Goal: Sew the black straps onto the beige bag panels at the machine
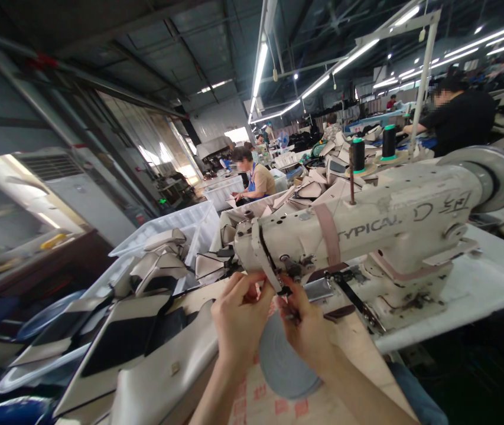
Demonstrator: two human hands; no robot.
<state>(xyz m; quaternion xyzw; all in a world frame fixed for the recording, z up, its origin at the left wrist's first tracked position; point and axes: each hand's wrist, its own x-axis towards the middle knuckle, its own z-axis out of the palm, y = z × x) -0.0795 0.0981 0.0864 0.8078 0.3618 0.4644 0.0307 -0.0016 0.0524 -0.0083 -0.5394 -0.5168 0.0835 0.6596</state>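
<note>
- Low in the middle, wooden worktop (269,413) with red print; grey round coil (285,361) lies flat on it, partly covered by the right hand (305,327).
- Right hand: fingers curled round a small dark item (293,319), just under the head of the cream sewing machine (367,221), marked TYPICAL.
- Left hand (239,321): fingers bent, tips near the machine head; can't tell if gripping anything.
- Left of hands: beige-and-black pieces (121,330), piled.
- Behind those, white plastic crate (205,233).
- Beyond machine: black thread cones (358,156), upright.
- Farther: person in tan top (263,182); person in black top (464,121), right side.
- Overhead, running back: strip lights (260,68).
</note>
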